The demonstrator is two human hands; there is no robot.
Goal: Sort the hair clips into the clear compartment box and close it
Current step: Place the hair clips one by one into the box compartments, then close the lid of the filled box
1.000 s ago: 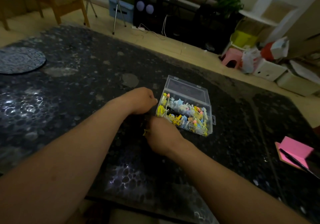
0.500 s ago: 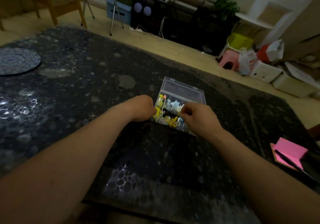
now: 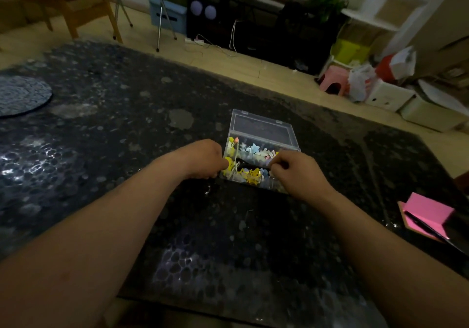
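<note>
The clear compartment box point(image 3: 262, 147) lies on the dark table with its lid point(image 3: 261, 127) swung open to the far side. Several yellow, blue and pink hair clips point(image 3: 253, 175) fill its compartments. My left hand point(image 3: 203, 158) is curled against the box's left wall and holds it. My right hand point(image 3: 297, 172) hovers over the front right of the box, thumb and fingertips pinched together on a small clip that they mostly hide. A small pale piece point(image 3: 208, 190) lies on the table just in front of my left hand.
A pink sticky-note pad point(image 3: 429, 213) with a black pen point(image 3: 426, 226) across it sits at the table's right edge. A round patterned mat point(image 3: 20, 96) lies far left. Stools, boxes and a wooden chair stand on the floor beyond the table.
My right hand rose from the table in front of the box and moved over its right compartments. My left hand stayed at the box's left wall.
</note>
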